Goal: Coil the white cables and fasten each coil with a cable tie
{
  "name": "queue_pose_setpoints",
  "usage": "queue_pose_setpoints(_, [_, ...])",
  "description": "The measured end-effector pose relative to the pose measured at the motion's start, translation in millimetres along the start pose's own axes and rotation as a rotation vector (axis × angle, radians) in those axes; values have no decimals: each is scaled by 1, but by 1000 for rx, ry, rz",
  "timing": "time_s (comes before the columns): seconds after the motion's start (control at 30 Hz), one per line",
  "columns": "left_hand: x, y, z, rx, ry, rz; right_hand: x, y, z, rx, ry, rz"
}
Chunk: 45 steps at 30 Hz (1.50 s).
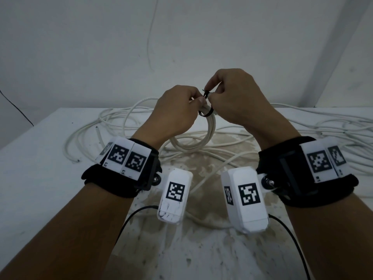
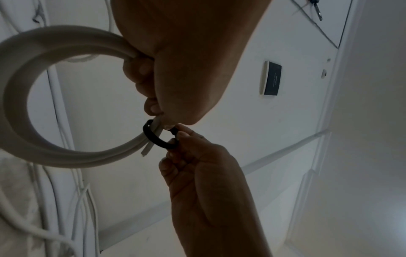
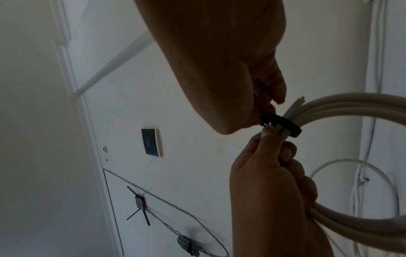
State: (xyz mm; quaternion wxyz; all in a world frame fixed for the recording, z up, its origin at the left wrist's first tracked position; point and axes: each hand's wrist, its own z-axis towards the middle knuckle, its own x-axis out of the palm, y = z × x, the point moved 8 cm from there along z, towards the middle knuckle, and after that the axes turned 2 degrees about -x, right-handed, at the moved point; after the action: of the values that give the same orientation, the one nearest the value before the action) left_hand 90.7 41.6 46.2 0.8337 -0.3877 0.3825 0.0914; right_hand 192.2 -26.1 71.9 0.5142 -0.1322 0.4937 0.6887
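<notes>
My left hand (image 1: 177, 110) grips the coil (image 1: 193, 138) above the surface (image 1: 40, 158), at 12 o'clock; right hand (image 1: 232, 98) pinches the black cable tie (image 2: 157, 139), loosely looped. Tail looks threaded, tho dim. Risk: loose cable end (image 2: 146, 151) slips out before cinching.

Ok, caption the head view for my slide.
Left hand holds a white cable coil while right hand closes a black cable tie.
</notes>
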Motion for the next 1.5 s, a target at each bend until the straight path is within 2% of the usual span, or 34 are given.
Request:
queue_pose_setpoints(0.17, [3,-4,-1,16,10,-14,-2,-6,1,32,-56,41])
queue_pose_setpoints(0.4, [2,-9,-5,0,12,-161,-7,-18,-1,204,-65,141])
queue_pose_setpoints(0.53, [0,-12,-7,5,-2,-207,-5,-26,-6,319,6,406])
queue_pose_setpoints(0.63, [3,-17,-9,30,39,-225,-12,-22,-3,250,-72,492])
queue_pose_setpoints(0.77, [2,-29,-11,88,79,-215,-23,-26,3,209,-172,415])
queue_pose_setpoints(0.93, [7,-39,-16,120,112,-242,-33,-37,3,234,-288,404])
queue_pose_setpoints(1.03, [6,-33,-13,63,87,-273,-32,-34,4,209,-273,415])
queue_pose_setpoints(1.13, [6,-20,-10,-68,66,-384,-28,-25,2,152,-147,485])
queue_pose_setpoints(1.23, [6,-11,-9,-158,76,-501,-24,-13,1,35,-51,432])
queue_pose_setpoints(1.4, [10,-1,-10,-276,89,-608,-21,2,6,-93,-77,155])
queue_pose_setpoints(1.5, [11,-6,-11,-236,76,-567,-27,-3,10,-83,-140,105])
